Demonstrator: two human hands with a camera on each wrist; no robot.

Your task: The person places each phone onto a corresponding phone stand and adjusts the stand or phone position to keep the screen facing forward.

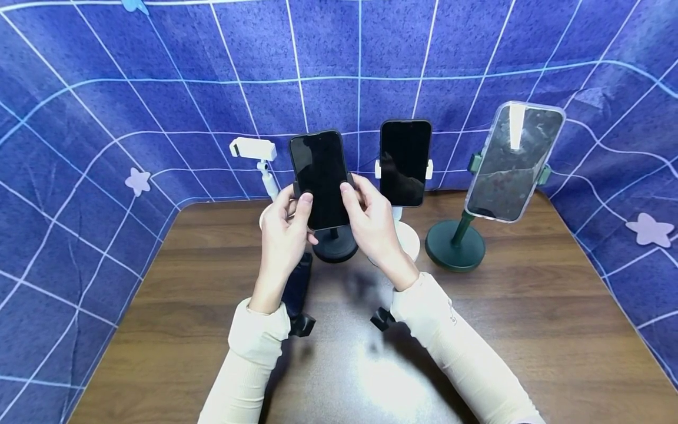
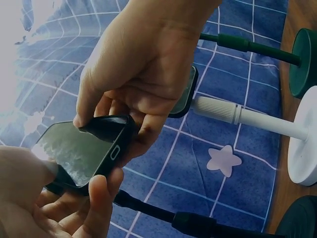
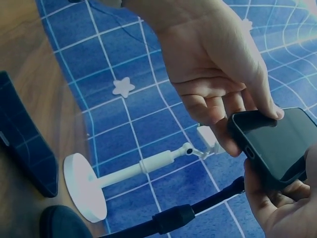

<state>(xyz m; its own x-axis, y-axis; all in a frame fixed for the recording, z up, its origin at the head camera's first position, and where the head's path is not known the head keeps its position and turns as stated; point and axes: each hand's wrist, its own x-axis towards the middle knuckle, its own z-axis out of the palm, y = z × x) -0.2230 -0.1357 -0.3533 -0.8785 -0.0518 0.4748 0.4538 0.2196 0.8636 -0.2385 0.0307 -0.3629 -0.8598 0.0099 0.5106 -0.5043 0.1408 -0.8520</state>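
Observation:
A black phone (image 1: 319, 171) stands tilted above the black stand (image 1: 335, 250), screen facing me. At its left edge, my left hand (image 1: 283, 232) grips the lower side, thumb on the front and fingers behind. My right hand (image 1: 371, 218) holds the opposite edge the same way, thumb near the screen's border. Both hands also show around the phone (image 2: 84, 148) in the left wrist view. Dark clamp pieces show at the phone's sides; how firmly they hold it I cannot tell. In the right wrist view the black stand's stem (image 3: 173, 218) runs toward the phone.
Left, a white stand (image 1: 254, 149) has a bare clamp. Right of my hands, another white stand (image 1: 408, 238) holds a dark phone (image 1: 406, 162). Farther right, a green stand (image 1: 455, 246) holds a clear-cased phone (image 1: 514, 162). A dark phone (image 1: 298, 285) lies on the wooden table (image 1: 185, 294).

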